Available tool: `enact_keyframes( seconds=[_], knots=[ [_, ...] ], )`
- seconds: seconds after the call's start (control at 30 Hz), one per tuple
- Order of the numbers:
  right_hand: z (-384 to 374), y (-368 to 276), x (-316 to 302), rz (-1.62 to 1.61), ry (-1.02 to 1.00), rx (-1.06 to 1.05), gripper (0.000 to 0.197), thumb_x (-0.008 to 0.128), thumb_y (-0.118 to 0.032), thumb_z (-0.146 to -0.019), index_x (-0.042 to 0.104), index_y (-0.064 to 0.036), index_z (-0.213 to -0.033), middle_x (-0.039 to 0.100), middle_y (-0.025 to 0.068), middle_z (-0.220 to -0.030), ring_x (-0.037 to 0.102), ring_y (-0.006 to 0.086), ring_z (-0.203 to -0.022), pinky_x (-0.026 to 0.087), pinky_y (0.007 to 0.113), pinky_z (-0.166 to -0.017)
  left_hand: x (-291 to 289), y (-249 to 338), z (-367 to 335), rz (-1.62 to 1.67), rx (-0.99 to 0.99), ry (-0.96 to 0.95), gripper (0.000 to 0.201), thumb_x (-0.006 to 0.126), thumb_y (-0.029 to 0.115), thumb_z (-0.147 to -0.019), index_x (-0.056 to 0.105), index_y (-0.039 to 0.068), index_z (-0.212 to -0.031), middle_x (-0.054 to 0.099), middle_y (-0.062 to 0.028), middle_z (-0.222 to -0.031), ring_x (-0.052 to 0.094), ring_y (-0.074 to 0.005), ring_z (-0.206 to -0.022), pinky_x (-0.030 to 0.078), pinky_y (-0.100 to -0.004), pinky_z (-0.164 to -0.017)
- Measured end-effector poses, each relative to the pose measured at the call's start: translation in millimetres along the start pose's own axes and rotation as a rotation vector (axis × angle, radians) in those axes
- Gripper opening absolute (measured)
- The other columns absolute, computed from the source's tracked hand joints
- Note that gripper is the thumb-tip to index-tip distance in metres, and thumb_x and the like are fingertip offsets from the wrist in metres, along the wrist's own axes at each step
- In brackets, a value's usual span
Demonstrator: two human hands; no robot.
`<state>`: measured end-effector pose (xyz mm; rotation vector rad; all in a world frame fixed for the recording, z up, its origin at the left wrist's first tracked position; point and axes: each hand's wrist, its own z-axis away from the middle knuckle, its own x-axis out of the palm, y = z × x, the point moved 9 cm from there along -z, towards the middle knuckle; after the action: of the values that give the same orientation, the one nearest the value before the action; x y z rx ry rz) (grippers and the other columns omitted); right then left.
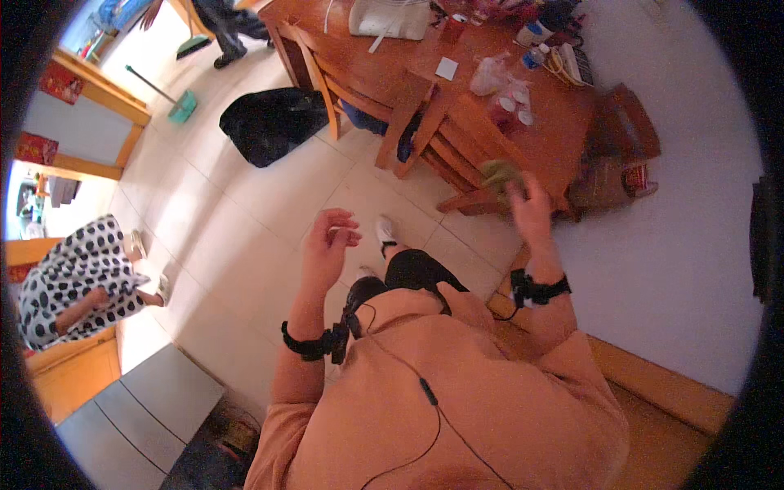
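Observation:
My right hand (pixel 532 208) is raised at the near end of the wooden table (pixel 563 135), closed on a crumpled green cloth (pixel 500 175). The cloth hangs by the back of a wooden chair (pixel 465 151); whether it touches the wood I cannot tell. In front of my body, over the tiled floor, I hold up my left hand (pixel 331 237). Its fingers are loosely bent and a little apart, and nothing shows in them. Black straps circle both my wrists.
A black plastic bag (pixel 273 126) lies by the chairs, with a green dustpan (pixel 184 106) beyond. One person in a spotted dress (pixel 82 282) bends at the left; another stands by a broom (pixel 193 45). A grey cabinet (pixel 147 416) is near left. Bottles and bags crowd the table.

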<state>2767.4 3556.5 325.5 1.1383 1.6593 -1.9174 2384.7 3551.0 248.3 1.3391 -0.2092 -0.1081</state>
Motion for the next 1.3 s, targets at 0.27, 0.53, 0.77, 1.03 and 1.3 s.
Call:
enact_keyframes(
  seconds=[0.27,0.53,0.77,1.03,1.3],
  knots=[
    [-59,78,0,0.587,0.101,-0.042,0.055,0.056,-0.032,-0.094,0.043,0.0004,-0.136,0.054,0.0215,-0.129,0.052,0.0398,-0.115,0.038,0.050,-0.101,31,29,-15,-0.088,0.026,0.051,0.024,0.050,0.009,-0.096,0.051,0.005,-0.120,0.064,-0.0108,-0.099,0.064,-0.0189,-0.084,0.053,-0.0311,-0.073],
    [-73,4,52,0.738,0.121,-0.436,0.074,0.054,-0.038,-0.093,0.021,-0.0019,-0.149,0.042,0.0239,-0.137,0.048,0.0411,-0.115,0.038,0.054,-0.097,113,-3,-98,-0.130,-0.074,0.036,0.027,0.048,0.005,-0.094,0.051,0.007,-0.121,0.063,-0.0115,-0.102,0.063,-0.0187,-0.085,0.053,-0.0312,-0.073],
    [-94,2,89,0.609,-0.258,-0.526,0.076,0.053,-0.032,-0.095,0.012,0.0009,-0.150,0.037,0.0251,-0.141,0.051,0.0396,-0.114,0.046,0.046,-0.093,211,34,-172,-0.422,0.227,0.118,0.033,0.050,0.008,-0.096,0.048,0.005,-0.129,0.058,-0.0148,-0.120,0.058,-0.0265,-0.108,0.048,-0.0375,-0.092],
    [-75,67,39,0.443,-0.433,-0.492,0.056,0.054,-0.022,-0.094,0.035,0.0037,-0.140,0.059,0.0206,-0.109,0.064,0.0337,-0.090,0.055,0.040,-0.077,263,38,-186,-0.910,0.400,0.086,0.045,0.049,0.013,-0.096,0.043,0.005,-0.140,0.038,-0.0183,-0.147,0.035,-0.0353,-0.136,0.027,-0.0466,-0.112],
    [-65,68,-21,0.665,-0.713,-0.407,0.037,0.055,-0.016,-0.092,0.049,0.0009,-0.124,0.061,0.0192,-0.104,0.066,0.0328,-0.090,0.056,0.042,-0.074,233,63,-183,-0.614,0.042,-0.171,0.045,0.046,0.011,-0.099,0.040,0.007,-0.143,0.051,-0.0149,-0.138,0.049,-0.0307,-0.126,0.039,-0.0382,-0.104]
  ],
)
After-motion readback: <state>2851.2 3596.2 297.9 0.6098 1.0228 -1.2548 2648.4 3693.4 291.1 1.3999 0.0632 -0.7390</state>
